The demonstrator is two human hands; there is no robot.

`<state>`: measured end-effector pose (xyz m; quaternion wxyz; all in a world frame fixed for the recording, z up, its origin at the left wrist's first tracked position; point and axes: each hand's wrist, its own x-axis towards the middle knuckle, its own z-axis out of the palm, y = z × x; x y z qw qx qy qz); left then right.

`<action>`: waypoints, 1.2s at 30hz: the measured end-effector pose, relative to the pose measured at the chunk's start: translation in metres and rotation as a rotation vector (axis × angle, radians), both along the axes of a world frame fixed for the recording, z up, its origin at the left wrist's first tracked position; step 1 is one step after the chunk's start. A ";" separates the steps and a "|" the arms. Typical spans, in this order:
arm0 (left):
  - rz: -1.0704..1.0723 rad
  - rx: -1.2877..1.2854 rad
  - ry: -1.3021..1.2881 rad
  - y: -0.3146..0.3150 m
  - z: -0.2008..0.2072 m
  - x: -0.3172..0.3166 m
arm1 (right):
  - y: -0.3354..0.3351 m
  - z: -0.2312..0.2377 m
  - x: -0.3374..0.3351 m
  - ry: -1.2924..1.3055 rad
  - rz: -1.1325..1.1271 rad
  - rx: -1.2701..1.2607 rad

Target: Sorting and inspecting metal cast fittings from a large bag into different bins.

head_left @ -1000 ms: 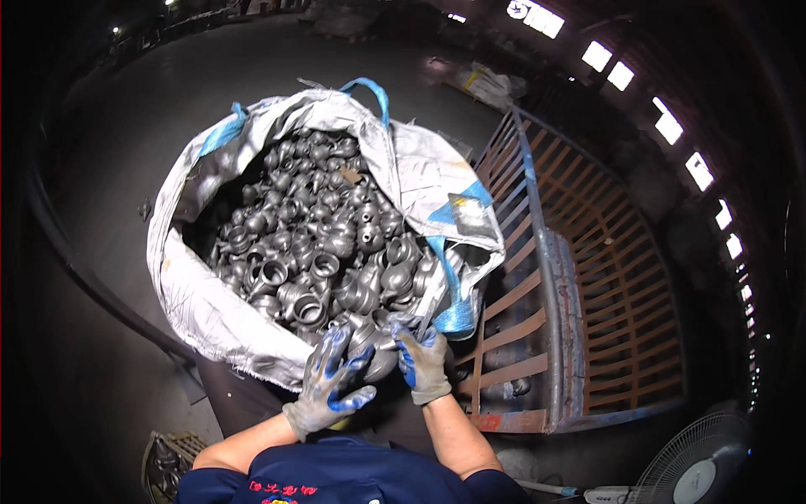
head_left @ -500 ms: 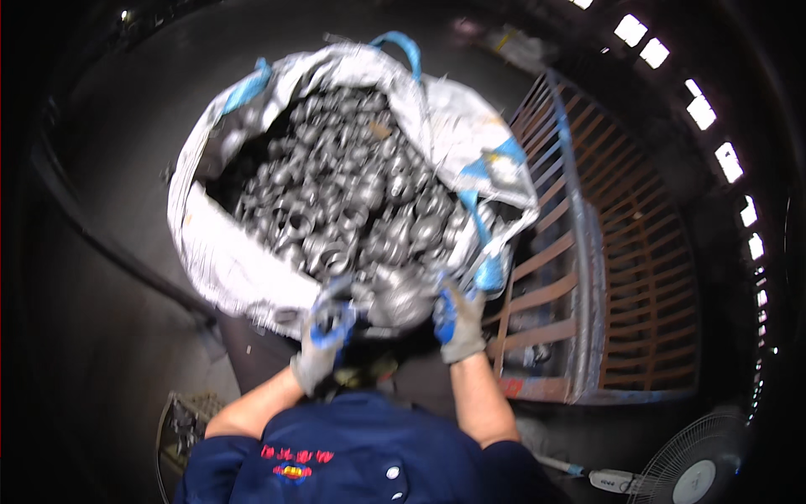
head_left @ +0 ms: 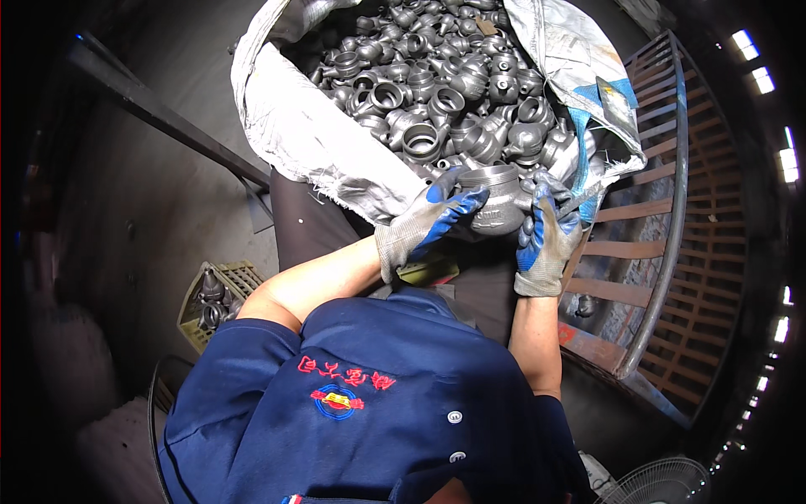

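A dark grey metal casting [head_left: 495,204] with a rounded body and a ridged, collar-like neck is between my hands, at the near rim of a white bulk bag [head_left: 323,139]. My left hand [head_left: 430,218], in a grey knitted glove with blue coating, grips its left side. My right hand [head_left: 550,237], gloved alike, has its fingers closed at the casting's right side. A thin dark strip [head_left: 579,200] shows by the right fingers; whether they hold it I cannot tell. Many similar castings [head_left: 421,141] fill the bag just beyond.
To the right stands a rusty slatted metal cage [head_left: 672,227]. A yellowish crate [head_left: 243,277] with a few castings sits low on the left. Behind it runs a dark metal beam [head_left: 159,109]. A fan [head_left: 663,483] is at the lower right, and a blue strap [head_left: 581,143] hangs on the bag.
The whole view has shifted, so the bag and cage appear higher and further right. The casting, blurred before, now shows sharply between my hands with its neck facing up.
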<state>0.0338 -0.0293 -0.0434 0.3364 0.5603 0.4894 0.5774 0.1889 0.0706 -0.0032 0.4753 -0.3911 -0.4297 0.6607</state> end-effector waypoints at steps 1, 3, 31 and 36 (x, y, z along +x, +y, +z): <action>0.001 -0.002 0.000 -0.002 0.012 0.000 | 0.001 -0.003 -0.001 0.019 -0.031 0.034; -0.090 -0.351 -0.945 -0.006 0.034 0.001 | -0.002 0.005 -0.001 -0.012 -0.021 0.008; 0.285 -0.568 -0.866 -0.002 0.012 -0.039 | -0.012 0.027 -0.011 -0.188 0.313 0.211; -0.005 -0.605 -0.487 0.007 0.047 -0.008 | 0.016 0.069 0.039 -0.307 0.210 0.345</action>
